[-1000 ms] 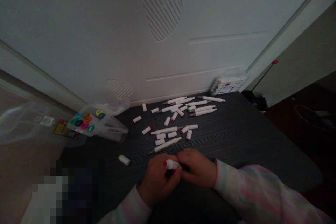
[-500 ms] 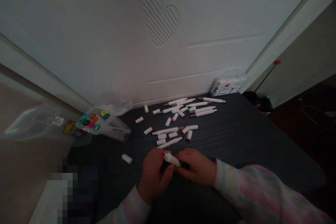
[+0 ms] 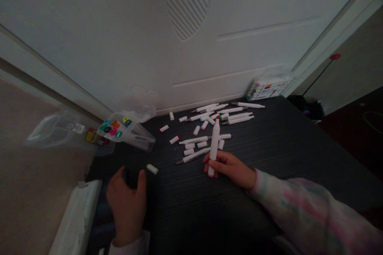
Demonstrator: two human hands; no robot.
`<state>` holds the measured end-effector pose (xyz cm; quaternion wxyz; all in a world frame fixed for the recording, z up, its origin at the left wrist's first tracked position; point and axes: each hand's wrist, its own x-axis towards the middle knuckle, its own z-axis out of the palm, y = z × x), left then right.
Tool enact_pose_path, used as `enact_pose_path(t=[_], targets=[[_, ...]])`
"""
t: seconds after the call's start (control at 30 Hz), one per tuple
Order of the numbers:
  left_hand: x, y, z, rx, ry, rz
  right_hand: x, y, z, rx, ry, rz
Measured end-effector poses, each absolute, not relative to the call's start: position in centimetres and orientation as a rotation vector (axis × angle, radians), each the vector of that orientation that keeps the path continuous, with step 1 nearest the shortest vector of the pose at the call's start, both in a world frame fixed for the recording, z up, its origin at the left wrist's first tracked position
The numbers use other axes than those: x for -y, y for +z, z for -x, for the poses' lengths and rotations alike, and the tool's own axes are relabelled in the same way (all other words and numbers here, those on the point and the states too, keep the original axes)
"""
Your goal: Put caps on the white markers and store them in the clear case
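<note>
My right hand (image 3: 233, 168) grips a white marker (image 3: 214, 143) near its lower end. The marker stands almost upright, uncapped, with its red tip at the top. My left hand (image 3: 127, 203) is at the lower left, thumb and fingers apart, with nothing visible in it. A white cap with a yellow end (image 3: 152, 169) lies on the dark table (image 3: 179, 211) just beyond that hand. Past the held marker, several uncapped white markers (image 3: 196, 155) and loose caps with coloured ends (image 3: 174, 140) are scattered across the tabletop.
A clear plastic case (image 3: 139, 137) holding several capped markers stands at the left, its transparent lid (image 3: 54, 131) beside it. Another packed marker case (image 3: 267, 87) leans at the back right. Behind the table rises a white panel with heart reliefs (image 3: 191, 12).
My hands were together around the marker. Now my left hand has let go and moved left, while my right hand has lifted the marker upright. The view has shifted slightly.
</note>
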<state>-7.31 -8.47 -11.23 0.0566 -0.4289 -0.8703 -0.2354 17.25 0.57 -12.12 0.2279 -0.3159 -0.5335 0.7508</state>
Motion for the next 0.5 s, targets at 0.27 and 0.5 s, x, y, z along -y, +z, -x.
enact_pose_path(t=[0.27,0.5], targets=[[8.2,-10.9,6.0,2.457,-0.947,1.451,0.3,-11.6,-17.6,1.864,1.797,0.853],[7.4,-9.8,0.9,2.393,-1.53,2.27,1.3,-11.6,-17.7,2.196,1.59,0.753]])
